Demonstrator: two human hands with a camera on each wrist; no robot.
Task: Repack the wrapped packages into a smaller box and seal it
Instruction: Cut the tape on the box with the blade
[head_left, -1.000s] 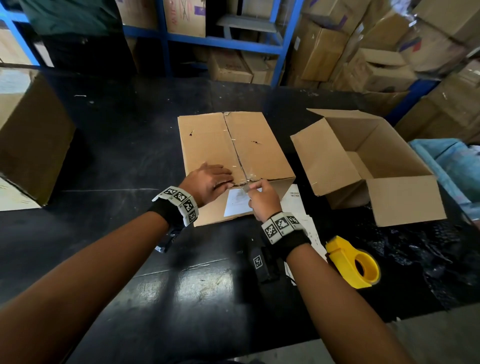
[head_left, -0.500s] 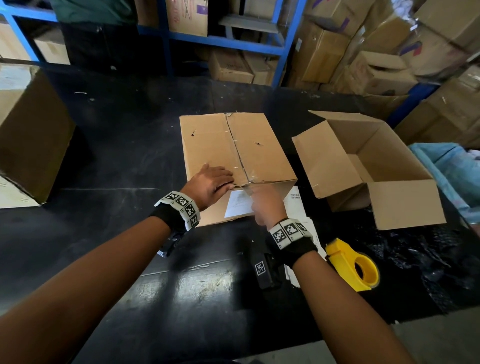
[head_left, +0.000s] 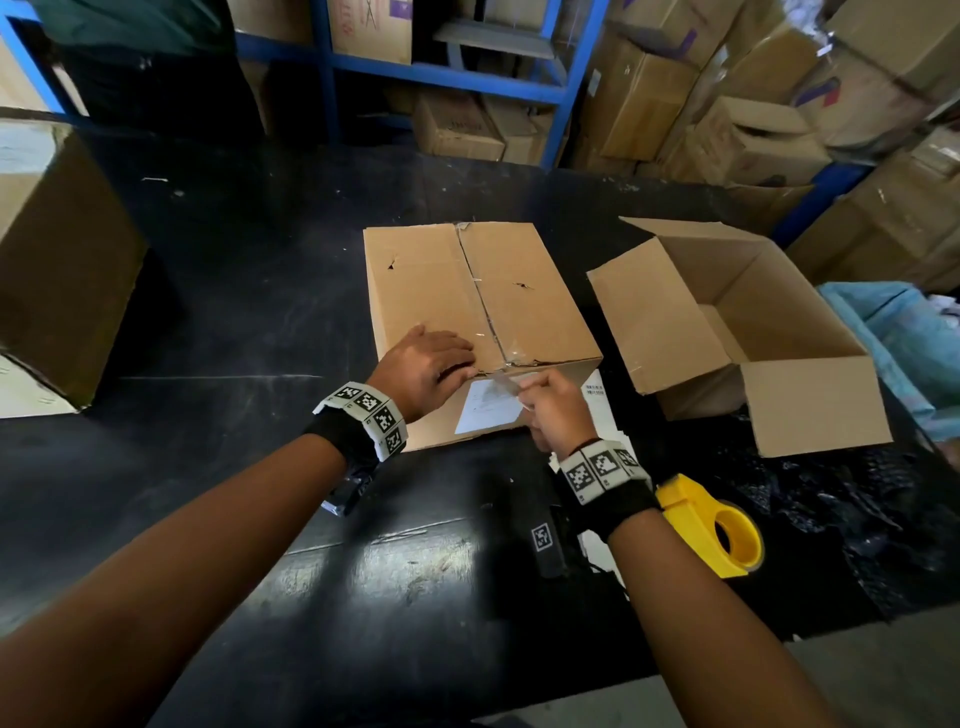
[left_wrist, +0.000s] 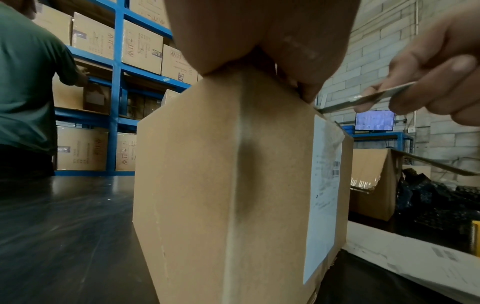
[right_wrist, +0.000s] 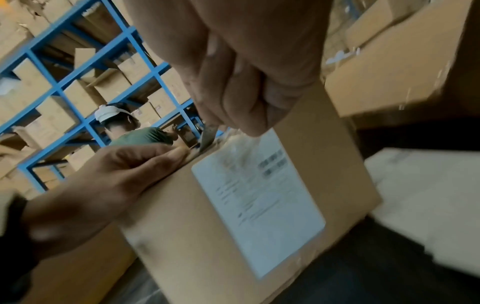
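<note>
A closed cardboard box (head_left: 483, 291) with a taped centre seam stands mid-table, a white label (head_left: 488, 408) on its near side. My left hand (head_left: 431, 364) lies flat on its top at the near edge, fingers straight. My right hand (head_left: 556, 410) is curled in front of that edge and pinches a thin flat strip (head_left: 505, 382) that reaches the seam's end. The left wrist view shows this strip (left_wrist: 363, 98) held taut between box corner and fingers; tape or blade, I cannot tell. An open, smaller cardboard box (head_left: 779, 410) stands to the right. No wrapped packages are in view.
A yellow tape dispenser (head_left: 711, 525) lies by my right wrist, next to crumpled black plastic (head_left: 857, 499). Papers (head_left: 597, 395) lie under the box's right corner. A large carton (head_left: 62, 270) stands at the left. Blue shelving (head_left: 447, 73) holds cartons; a person in green (left_wrist: 26, 82) stands there.
My right hand has drawn slightly back and right from the box's near edge, still pinching the strip. The left hand stays pressed on the box top.
</note>
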